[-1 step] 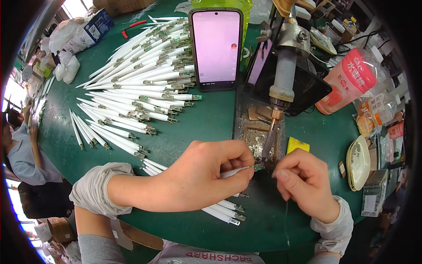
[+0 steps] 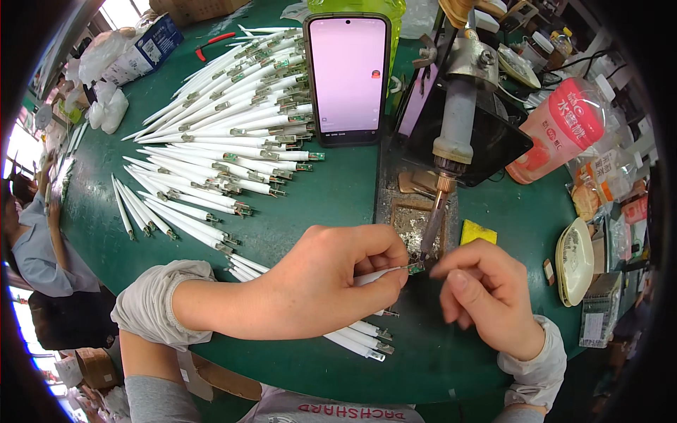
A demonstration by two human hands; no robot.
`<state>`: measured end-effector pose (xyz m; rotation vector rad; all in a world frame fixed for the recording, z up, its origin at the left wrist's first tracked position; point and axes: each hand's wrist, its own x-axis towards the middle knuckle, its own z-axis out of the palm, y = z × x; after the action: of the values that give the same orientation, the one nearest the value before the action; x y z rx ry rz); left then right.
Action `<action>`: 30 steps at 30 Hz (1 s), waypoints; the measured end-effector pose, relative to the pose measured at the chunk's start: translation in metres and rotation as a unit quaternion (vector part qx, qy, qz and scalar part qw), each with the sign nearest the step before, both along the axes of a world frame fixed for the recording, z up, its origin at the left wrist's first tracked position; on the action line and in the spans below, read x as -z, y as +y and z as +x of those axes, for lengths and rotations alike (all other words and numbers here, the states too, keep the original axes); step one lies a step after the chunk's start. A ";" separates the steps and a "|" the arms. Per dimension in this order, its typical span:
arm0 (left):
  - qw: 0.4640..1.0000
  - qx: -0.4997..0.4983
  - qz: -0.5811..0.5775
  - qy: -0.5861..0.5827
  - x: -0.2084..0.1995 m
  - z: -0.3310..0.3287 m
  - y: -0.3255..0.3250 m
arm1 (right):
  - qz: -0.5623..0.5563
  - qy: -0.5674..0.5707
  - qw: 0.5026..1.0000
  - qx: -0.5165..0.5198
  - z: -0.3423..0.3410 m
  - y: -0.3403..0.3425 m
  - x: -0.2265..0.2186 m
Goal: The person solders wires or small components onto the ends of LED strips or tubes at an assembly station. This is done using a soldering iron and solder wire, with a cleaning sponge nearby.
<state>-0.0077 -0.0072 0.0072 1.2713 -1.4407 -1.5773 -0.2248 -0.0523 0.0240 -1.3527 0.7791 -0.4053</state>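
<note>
On the right, a pink-labelled bottle (image 2: 557,134) leans; its contents are hard to tell behind the label. Nearer, shallow pale dishes (image 2: 578,271) sit stacked, one inside another. A small metal tray (image 2: 405,205) under the soldering iron (image 2: 455,123) holds greyish bits, and at the far left a plastic bag (image 2: 106,60) lies against a blue-and-white box (image 2: 156,42). The phone (image 2: 347,84) hides most of a green container (image 2: 397,49), cut off at the top.

The left hand (image 2: 317,282) covers part of a white stick (image 2: 372,277) above the tabletop (image 2: 451,352) — its fingers closed around it, the wired end just beside the iron's tip; contact is unclear. The right hand (image 2: 493,296) is near that end, fingers half curled and blurred, forefinger and thumb slightly parted — whether they grip anything, I cannot tell. More white sticks (image 2: 211,130) fan out left.
</note>
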 end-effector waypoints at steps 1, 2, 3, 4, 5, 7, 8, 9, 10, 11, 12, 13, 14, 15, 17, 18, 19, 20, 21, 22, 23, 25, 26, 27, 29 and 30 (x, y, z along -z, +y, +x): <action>1.000 -0.003 0.000 -0.001 -0.001 0.001 0.001 | -0.021 0.006 0.999 0.040 0.004 0.004 -0.005; 1.000 0.000 -0.004 -0.007 -0.001 0.000 0.000 | -0.022 0.008 0.999 0.041 0.003 0.005 -0.004; 1.000 0.003 -0.009 -0.013 0.000 0.000 -0.001 | 0.001 0.003 0.999 0.050 0.002 0.006 -0.001; 1.000 0.004 -0.009 -0.012 0.001 0.000 -0.001 | 0.024 -0.001 0.998 0.060 0.001 0.006 0.001; 1.000 0.006 -0.021 -0.011 0.001 0.000 0.000 | 0.024 -0.001 0.998 0.059 0.001 0.006 0.002; 0.999 0.008 -0.032 -0.011 0.001 0.000 0.000 | 0.002 -0.027 0.998 0.062 0.001 0.006 0.006; 0.999 0.012 -0.028 -0.013 -0.002 0.000 -0.001 | 0.002 -0.027 0.998 0.062 0.002 0.007 0.007; 0.999 0.016 -0.024 -0.014 -0.003 0.000 -0.001 | -0.040 -0.017 0.997 0.063 0.003 0.009 0.009; 0.999 0.016 -0.023 -0.014 -0.001 0.000 0.000 | -0.081 -0.007 0.995 0.063 0.004 0.010 0.011; 0.999 0.014 -0.029 -0.004 0.001 0.000 0.000 | -0.081 -0.007 0.995 0.063 0.005 0.010 0.013; 0.999 0.011 -0.034 0.007 0.002 0.000 0.000 | -0.097 -0.015 0.993 0.068 0.006 0.010 0.015; 0.999 0.010 -0.034 0.007 0.001 0.000 0.001 | -0.113 -0.023 0.991 0.073 0.008 0.010 0.017; 0.999 0.012 -0.030 0.011 0.000 0.000 0.000 | -0.113 -0.022 0.991 0.074 0.009 0.010 0.017; 0.999 0.014 -0.026 0.015 -0.001 0.000 0.000 | -0.109 -0.023 0.991 0.080 0.010 0.010 0.017; 0.999 0.013 -0.027 0.021 0.000 0.000 0.000 | -0.104 -0.024 0.991 0.085 0.011 0.009 0.018; 0.999 0.011 -0.028 0.025 0.000 0.000 0.000 | -0.104 -0.025 0.991 0.085 0.011 0.009 0.018; 0.999 0.011 -0.028 0.025 -0.001 0.001 0.000 | -0.105 -0.026 0.991 0.085 0.011 0.009 0.018; 0.999 0.012 -0.023 0.023 -0.002 0.001 0.000 | -0.104 -0.026 0.991 0.084 0.012 0.008 0.019; 1.000 0.012 -0.019 0.020 -0.003 0.001 0.000 | -0.108 -0.034 0.990 0.081 0.012 0.008 0.019; 1.000 0.011 -0.018 0.020 -0.003 0.002 0.000 | -0.113 -0.043 0.990 0.077 0.012 0.007 0.019; 0.999 0.013 -0.023 0.026 -0.003 0.002 0.000 | -0.112 -0.042 0.990 0.077 0.012 0.008 0.019; 0.999 0.016 -0.028 0.032 -0.002 0.002 0.001 | -0.117 -0.053 0.989 0.077 0.012 0.009 0.020; 0.999 0.013 -0.029 0.038 0.000 0.002 0.001 | -0.116 -0.053 0.989 0.076 0.012 0.009 0.020; 0.999 0.011 -0.030 0.044 0.001 0.002 0.001 | -0.114 -0.053 0.989 0.076 0.012 0.008 0.020; 0.998 0.014 -0.020 0.051 0.000 0.002 0.001 | -0.112 -0.052 0.989 0.076 0.012 0.008 0.021; 0.998 0.017 -0.011 0.058 -0.001 0.002 0.001 | -0.117 -0.055 0.988 0.081 0.012 0.009 0.021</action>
<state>-0.0054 -0.0065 0.0078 1.1287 -1.4103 -1.6261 -0.2125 -0.0436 0.0029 -1.4750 0.7705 -0.7120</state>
